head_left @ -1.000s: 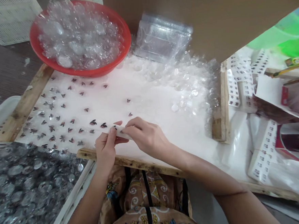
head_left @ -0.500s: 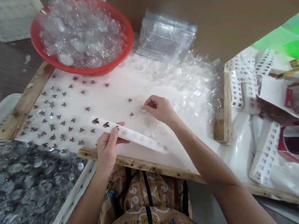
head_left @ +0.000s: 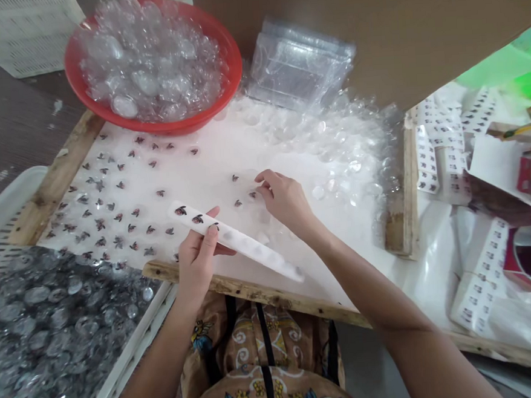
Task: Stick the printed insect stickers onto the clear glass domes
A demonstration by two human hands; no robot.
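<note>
My left hand (head_left: 200,255) is closed on a white strip of stickers (head_left: 246,247), thumb on top and fingers beneath. Small dark insect-like prints show at the strip's upper left end; the rest of it looks blank. My right hand (head_left: 288,205) hovers over the white board (head_left: 195,179), thumb and index finger a little apart with nothing visible between them. Just left of its fingertips lies a small insect sticker (head_left: 252,195), apparently on a clear disc. Two more such stickers are close by, and several are spread over the board's left side.
A red basin (head_left: 160,129) heaped with clear plastic pieces stands at the back left. Clear discs (head_left: 337,185) cover the board's right side. A crate of discs (head_left: 57,335) is at lower left, a clear plastic box (head_left: 299,69) behind, sticker sheets (head_left: 480,275) at right.
The fingers of my right hand have parted and drawn slightly off the sticker, which now shows on the board. My left hand still holds the strip. The whole view has shifted slightly.
</note>
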